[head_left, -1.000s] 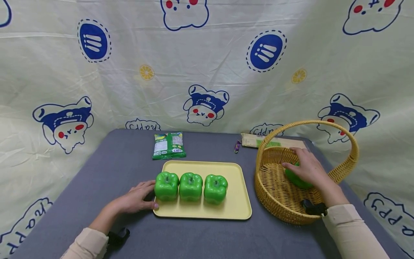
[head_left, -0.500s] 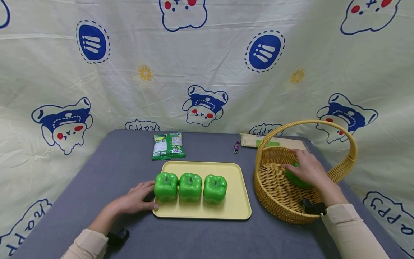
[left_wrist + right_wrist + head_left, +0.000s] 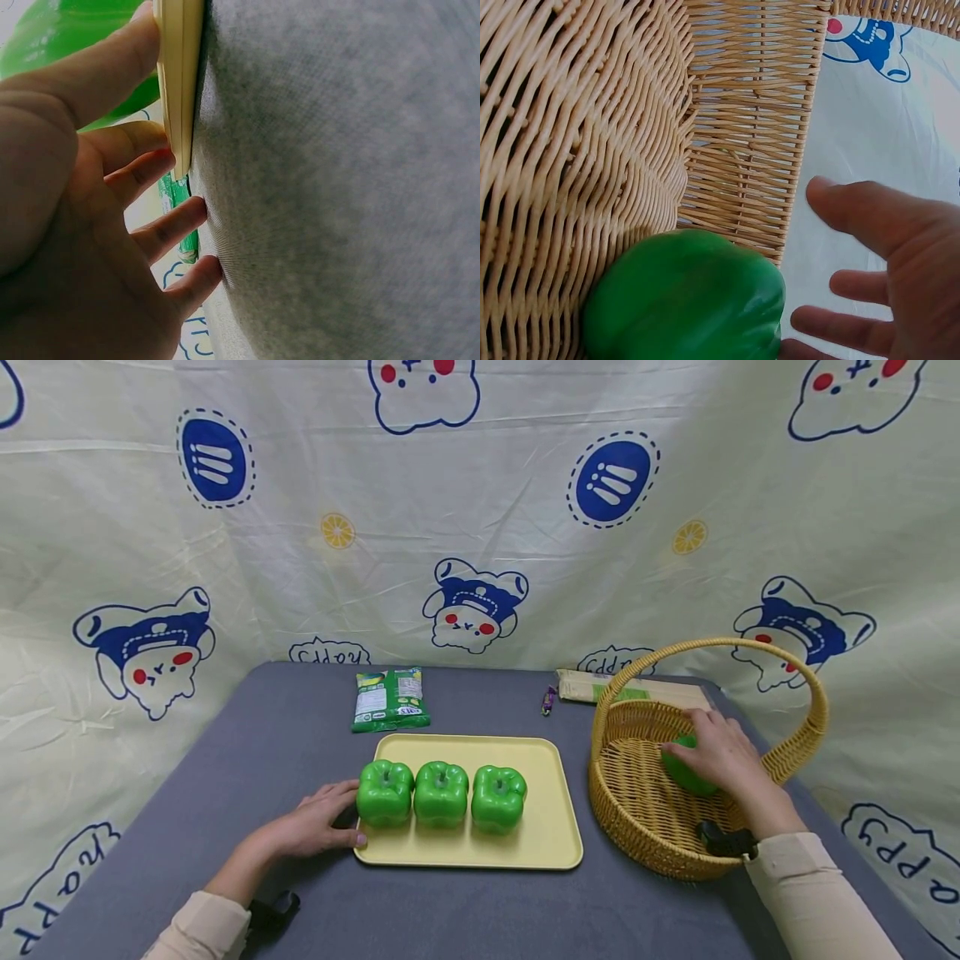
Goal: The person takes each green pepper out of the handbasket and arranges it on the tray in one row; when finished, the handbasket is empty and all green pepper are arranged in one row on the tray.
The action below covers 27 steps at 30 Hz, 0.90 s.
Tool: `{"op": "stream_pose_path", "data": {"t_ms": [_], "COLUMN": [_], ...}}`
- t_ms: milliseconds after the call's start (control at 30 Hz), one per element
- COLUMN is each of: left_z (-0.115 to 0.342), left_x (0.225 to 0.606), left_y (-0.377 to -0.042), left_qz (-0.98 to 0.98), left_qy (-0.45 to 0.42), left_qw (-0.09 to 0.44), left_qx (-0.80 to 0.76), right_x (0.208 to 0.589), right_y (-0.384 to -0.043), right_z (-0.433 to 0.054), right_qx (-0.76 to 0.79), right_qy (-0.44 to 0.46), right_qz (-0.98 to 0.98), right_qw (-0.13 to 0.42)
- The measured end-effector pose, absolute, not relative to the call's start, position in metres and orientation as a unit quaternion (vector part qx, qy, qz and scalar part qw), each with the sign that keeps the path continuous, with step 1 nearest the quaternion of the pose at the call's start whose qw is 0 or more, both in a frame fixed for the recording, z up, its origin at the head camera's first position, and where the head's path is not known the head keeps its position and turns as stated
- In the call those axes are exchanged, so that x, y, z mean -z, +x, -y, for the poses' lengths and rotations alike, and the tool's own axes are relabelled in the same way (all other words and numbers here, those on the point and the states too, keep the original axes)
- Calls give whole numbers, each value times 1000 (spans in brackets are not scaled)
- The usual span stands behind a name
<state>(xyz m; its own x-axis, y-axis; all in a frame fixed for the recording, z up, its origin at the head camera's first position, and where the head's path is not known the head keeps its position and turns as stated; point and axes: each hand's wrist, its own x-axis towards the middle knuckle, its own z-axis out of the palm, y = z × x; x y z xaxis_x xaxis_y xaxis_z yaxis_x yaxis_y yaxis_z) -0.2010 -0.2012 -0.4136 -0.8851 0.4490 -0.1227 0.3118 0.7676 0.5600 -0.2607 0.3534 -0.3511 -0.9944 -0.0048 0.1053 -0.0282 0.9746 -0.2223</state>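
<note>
Three green bell peppers, the left one (image 3: 386, 793), the middle one (image 3: 441, 795) and the right one (image 3: 498, 799), stand in a row on a pale yellow tray (image 3: 543, 827). At the tray's left edge rests my left hand (image 3: 318, 820), its thumb and nearest fingertips touching the rim and its other fingertips on the table. My right hand (image 3: 722, 752) is over the wicker basket (image 3: 626, 810). Inside, another green bell pepper (image 3: 690, 300) lies on the woven bottom; in the right wrist view the thumb and most fingers stand spread apart from it.
Behind the tray lies a green snack packet (image 3: 392, 700). A small purple wrapped candy (image 3: 549, 700) and a flat beige package (image 3: 581, 685) lie near the back edge, the package partly behind the basket. The basket's tall handle (image 3: 720, 643) arches above the right hand.
My right hand has loosened and shifted slightly right, away from the pepper in the basket, so more of the pepper shows. The left hand and the tray stay put.
</note>
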Motion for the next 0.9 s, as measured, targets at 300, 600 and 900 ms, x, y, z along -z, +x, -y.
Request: {"op": "stream_pose_path", "data": {"t_ms": [300,600,900], "left_z": [201,201,200], "left_x": [415,415,414], "left_y": [-201,-201,-201], "left_qz": [-931,-931,-933], "left_qy": [207,209,202], "left_qw": [124,123,127], "left_qx": [-272,-272,-271], "right_x": [352,354,354], "right_y": [-260,-262,-260], "right_z": [-358,-358,-355], "right_qx": [-111,-115,-116], "right_qy": [-19,2,20], "right_qz": [994,993,993], "right_qw": [17,4,4]}}
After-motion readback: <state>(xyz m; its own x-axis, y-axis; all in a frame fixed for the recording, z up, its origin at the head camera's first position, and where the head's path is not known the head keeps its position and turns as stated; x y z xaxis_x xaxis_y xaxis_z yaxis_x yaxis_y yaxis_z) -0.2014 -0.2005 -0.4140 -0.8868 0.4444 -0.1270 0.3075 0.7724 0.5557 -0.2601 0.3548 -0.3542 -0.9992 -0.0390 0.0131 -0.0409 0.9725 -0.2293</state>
